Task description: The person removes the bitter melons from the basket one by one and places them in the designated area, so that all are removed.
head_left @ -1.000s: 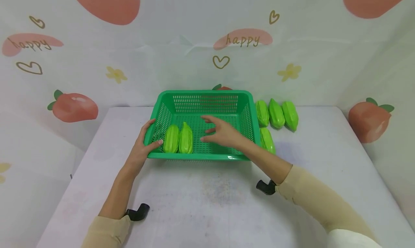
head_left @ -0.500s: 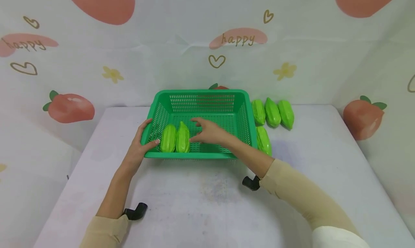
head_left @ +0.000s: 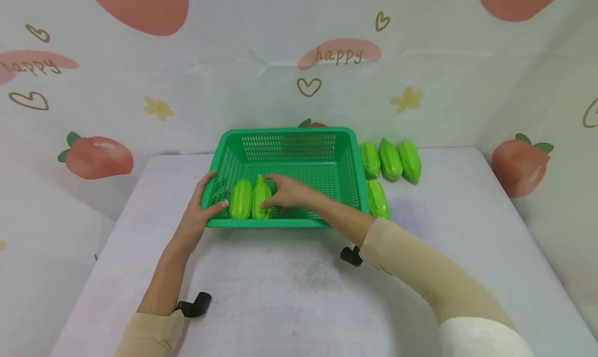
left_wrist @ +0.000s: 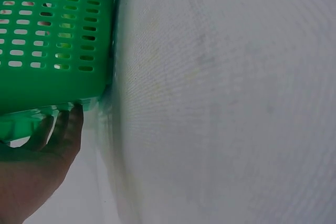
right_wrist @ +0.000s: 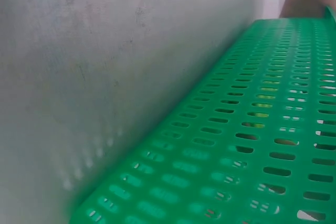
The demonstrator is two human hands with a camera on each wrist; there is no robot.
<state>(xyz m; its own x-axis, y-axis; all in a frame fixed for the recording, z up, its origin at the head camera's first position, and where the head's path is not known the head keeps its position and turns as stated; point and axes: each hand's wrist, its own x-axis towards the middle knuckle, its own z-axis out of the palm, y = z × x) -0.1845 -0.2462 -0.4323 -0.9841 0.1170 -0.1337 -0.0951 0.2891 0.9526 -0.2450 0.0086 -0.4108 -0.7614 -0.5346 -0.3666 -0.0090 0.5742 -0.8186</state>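
Observation:
A green plastic basket [head_left: 280, 223] stands on the table, with two light green, ridged bitter melons side by side in its left part. My left hand [head_left: 193, 219] grips the basket's left end, thumb over the rim and fingers along the outside. In the left wrist view, fingers [left_wrist: 63, 132] of that hand press under the rim. Reaching over the basket, my right hand [head_left: 291, 192] has its thumb across the right-hand bitter melon [head_left: 258, 198] and its fingers spread beside it. The other bitter melon [head_left: 241, 198] lies untouched. The basket wall hides the right hand in its wrist view.
Three more bitter melons [head_left: 390, 161] lie in a row right of the basket, with another bitter melon [head_left: 378, 198] in front of them against its right side. A printed cloth [head_left: 261, 51] hangs behind the white table [head_left: 280, 284].
My right hand has moved left across the basket, from beside the melons to over the right-hand one. The left hand keeps its hold. The head view has shifted slightly.

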